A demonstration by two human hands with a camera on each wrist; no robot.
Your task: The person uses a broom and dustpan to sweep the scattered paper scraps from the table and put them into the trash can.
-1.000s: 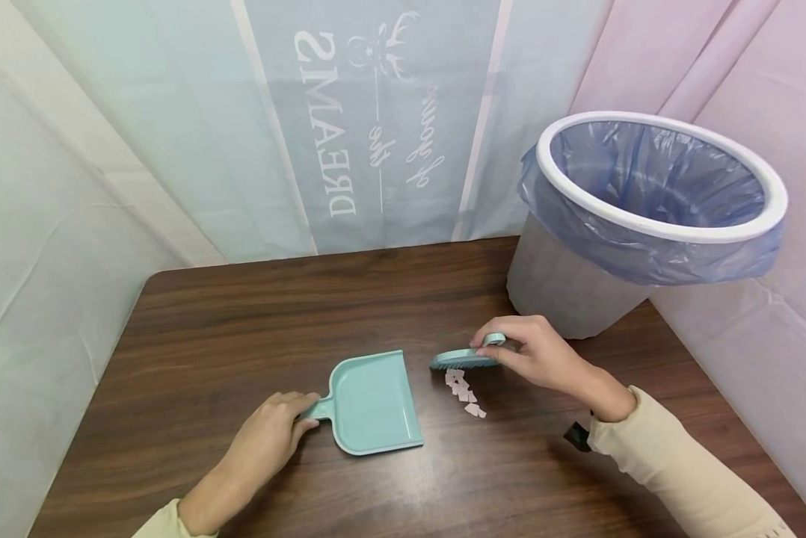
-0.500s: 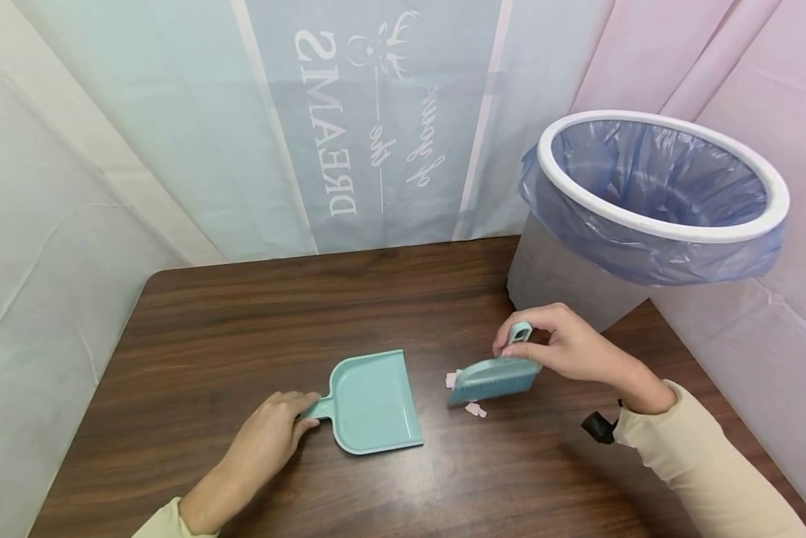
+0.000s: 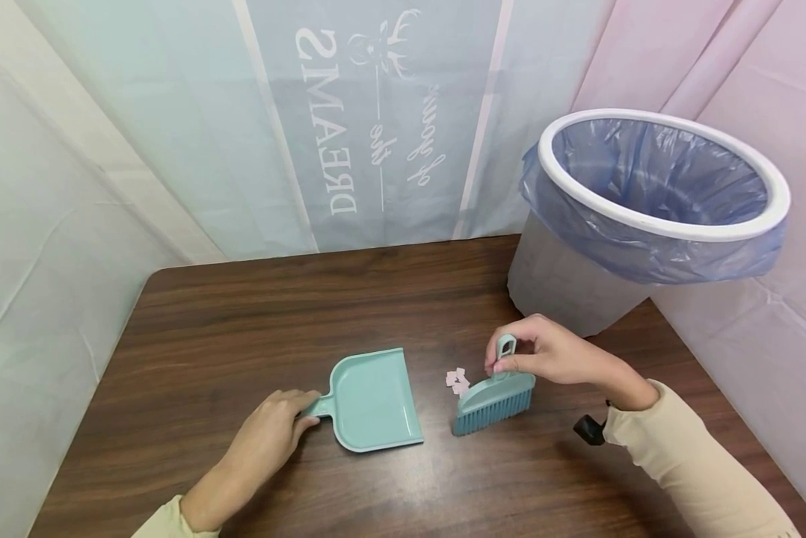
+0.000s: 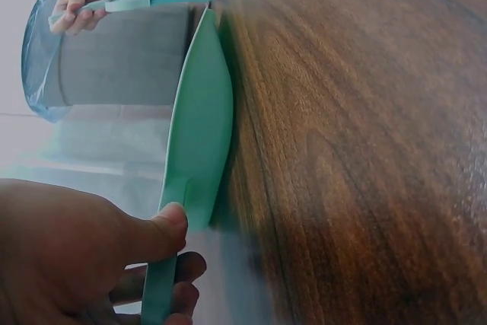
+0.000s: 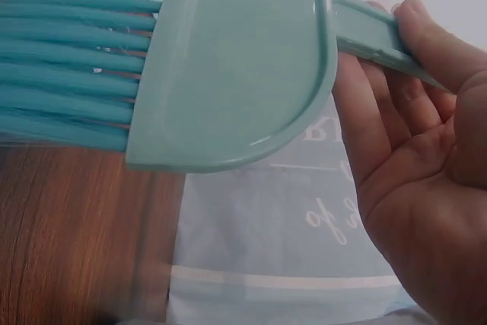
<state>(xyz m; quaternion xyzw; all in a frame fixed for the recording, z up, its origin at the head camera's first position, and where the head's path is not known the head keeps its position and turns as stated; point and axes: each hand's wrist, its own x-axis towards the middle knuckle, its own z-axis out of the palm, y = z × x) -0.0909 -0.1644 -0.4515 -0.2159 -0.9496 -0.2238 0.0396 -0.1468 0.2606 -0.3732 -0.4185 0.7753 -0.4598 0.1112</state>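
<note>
My left hand (image 3: 265, 433) grips the handle of a mint-green dustpan (image 3: 376, 403), which lies on the table with its straight lip facing right. The left wrist view has the thumb on top of the handle and the fingers beneath. In my right hand (image 3: 551, 351) is a matching hand brush (image 3: 497, 396), its handle pinched between thumb and fingers, bristles (image 5: 76, 58) pointing down. Several small pale pink scraps (image 3: 457, 379) lie on the table between dustpan and brush, just behind the brush's left end. The brush may hide more scraps.
A grey bin (image 3: 558, 276) lined with a blue bag (image 3: 659, 250) stands at the back right, under a white rim ring (image 3: 776, 194). Printed cloth (image 3: 389, 134) hangs behind the brown wooden table (image 3: 241, 321). Pale sheets close off both sides.
The brush has moved from behind the scraps toward the near side and turned more upright, passing over them. The nearer scraps are now out of sight. My left hand and the dustpan stay put.
</note>
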